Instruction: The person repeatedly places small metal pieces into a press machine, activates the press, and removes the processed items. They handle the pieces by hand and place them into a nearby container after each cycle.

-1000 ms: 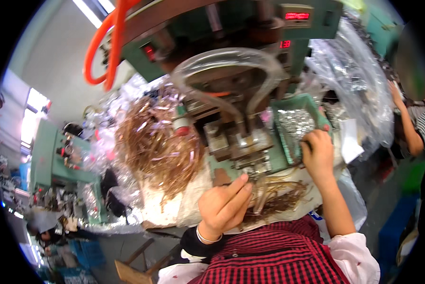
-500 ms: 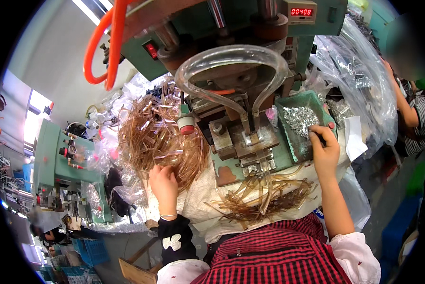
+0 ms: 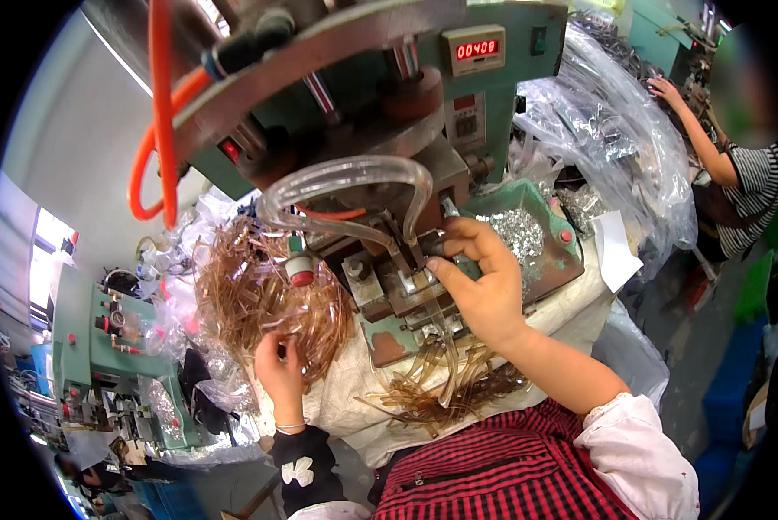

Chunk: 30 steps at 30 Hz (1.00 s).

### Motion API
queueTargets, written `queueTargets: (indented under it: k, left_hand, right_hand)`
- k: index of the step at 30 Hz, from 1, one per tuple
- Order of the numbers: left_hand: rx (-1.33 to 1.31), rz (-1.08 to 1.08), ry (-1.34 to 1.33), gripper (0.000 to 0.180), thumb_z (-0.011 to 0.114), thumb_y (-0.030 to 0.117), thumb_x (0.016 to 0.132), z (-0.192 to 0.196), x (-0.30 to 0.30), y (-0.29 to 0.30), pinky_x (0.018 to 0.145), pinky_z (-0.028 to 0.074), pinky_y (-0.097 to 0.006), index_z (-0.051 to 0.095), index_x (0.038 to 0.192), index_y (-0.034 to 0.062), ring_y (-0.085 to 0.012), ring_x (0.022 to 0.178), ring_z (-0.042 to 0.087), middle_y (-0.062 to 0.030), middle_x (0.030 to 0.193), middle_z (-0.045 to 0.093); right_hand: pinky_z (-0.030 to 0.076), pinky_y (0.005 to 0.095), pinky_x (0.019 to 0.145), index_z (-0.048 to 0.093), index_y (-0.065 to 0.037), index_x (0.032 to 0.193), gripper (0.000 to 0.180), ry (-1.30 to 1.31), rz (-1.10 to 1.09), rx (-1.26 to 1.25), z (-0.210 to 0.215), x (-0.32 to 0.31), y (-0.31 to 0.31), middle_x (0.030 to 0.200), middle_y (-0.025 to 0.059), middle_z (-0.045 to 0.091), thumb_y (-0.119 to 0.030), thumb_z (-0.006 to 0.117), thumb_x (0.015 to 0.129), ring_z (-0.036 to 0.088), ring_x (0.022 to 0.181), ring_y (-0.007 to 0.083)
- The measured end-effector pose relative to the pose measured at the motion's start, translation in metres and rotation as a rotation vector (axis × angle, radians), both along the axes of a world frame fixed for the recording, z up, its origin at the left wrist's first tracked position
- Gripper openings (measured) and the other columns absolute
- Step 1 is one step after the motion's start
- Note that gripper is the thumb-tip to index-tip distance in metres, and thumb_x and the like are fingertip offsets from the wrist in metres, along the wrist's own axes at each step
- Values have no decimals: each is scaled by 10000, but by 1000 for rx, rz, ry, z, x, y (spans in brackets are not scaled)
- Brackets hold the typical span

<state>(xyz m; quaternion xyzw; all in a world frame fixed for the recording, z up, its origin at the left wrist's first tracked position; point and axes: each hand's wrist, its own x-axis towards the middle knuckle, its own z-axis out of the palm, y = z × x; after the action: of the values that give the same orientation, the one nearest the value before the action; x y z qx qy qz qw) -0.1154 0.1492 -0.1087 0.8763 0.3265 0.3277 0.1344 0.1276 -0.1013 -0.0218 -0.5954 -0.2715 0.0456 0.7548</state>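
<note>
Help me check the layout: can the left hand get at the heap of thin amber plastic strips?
Probably yes: the left hand already touches the heap of thin amber plastic strips, nothing between them.

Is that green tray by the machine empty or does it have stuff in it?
Not empty: the green tray holds a heap of small shiny silver pieces, just beside the right hand.

Bright, even daylight fills the workshop, and a window (image 3: 47,260) at far left is blown out. Fisheye bending curves the edges; black vignette rings the sharp centre.
</note>
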Motion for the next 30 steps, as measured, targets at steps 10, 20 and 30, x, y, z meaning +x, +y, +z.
queueTargets:
  k: [10,20,30]
  left_hand:
    - [-693,-257,-803,146,502,144,1077,107,61,-95,568,417,-243,598,1089,36,-105,645,529,-31,787,612]
    - [-2002,-526,-288,326,426,331,1105,134,126,-182,396,323,-205,568,962,75,-71,420,405,-43,682,599]
    - [-1970,-479,-424,295,407,288,1109,122,131,-187,351,289,-226,551,929,103,-85,351,366,-20,639,583]
  right_hand:
    - [493,279,937,510,32,1355,465,376,129,139,29,-29,-3,1075,86,693,-6,673,921,644,1017,136]
    - [544,357,845,725,-10,1090,226,-149,-284,-587,-65,37,-91,1006,175,747,-47,685,870,729,937,291]
    - [499,285,812,681,6,1142,233,-92,-356,-297,-71,80,-95,1011,79,715,-33,680,913,648,878,162]
